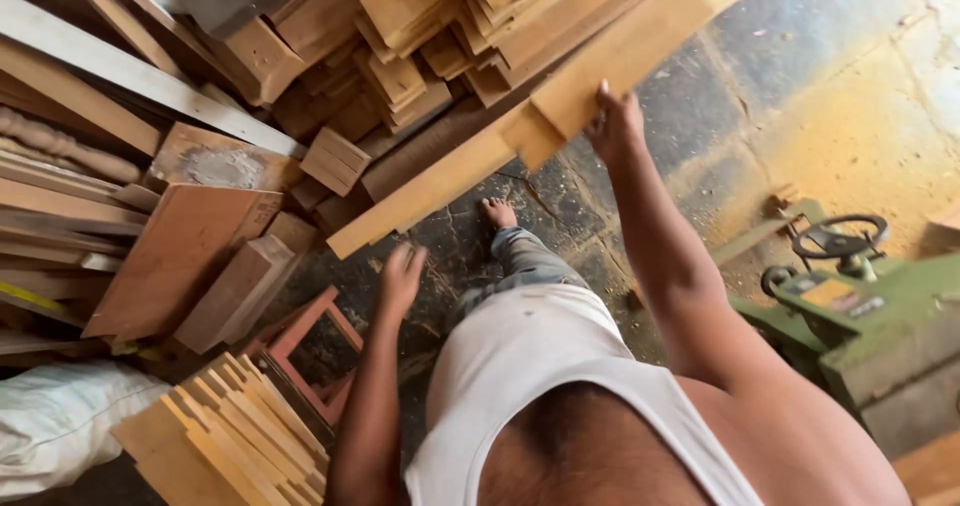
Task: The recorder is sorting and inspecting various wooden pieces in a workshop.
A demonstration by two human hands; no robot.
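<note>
My right hand (614,124) grips the end of a long light wooden plank (600,66) that runs up toward the top right over a pile of timber. A second long plank (425,191) lies just below it, slanting down to the left. My left hand (401,278) hangs free with its fingers spread, near the lower end of that second plank and above a red wooden frame (318,344). My bare foot (498,211) stands on the dark cracked floor between the two hands.
A heap of boards and offcuts (400,56) fills the top and left. A stack of thin slats (235,436) and a white sack (60,421) lie bottom left. A green machine with a handwheel (845,296) stands right, beside sawdust on the floor (860,136).
</note>
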